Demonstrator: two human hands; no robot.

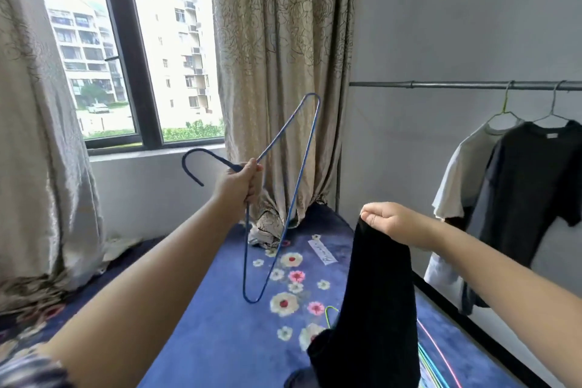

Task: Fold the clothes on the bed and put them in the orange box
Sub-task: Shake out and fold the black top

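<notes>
Blue floral bedding (220,334) covers the bed nearest the camera, with thin coloured wire hangers (431,362) lying at its right edge. Above it, the right hand (389,219) pinches a black garment (374,302) by its top edge so it hangs free, probably ready for folding. The left hand (241,181) grips a bare blue wire hanger (283,186) at its neck, held clear of the cloth. Farther off, a white T-shirt (456,173) and black T-shirt (529,186) hang on a rail (441,84). No orange box is visible.
</notes>
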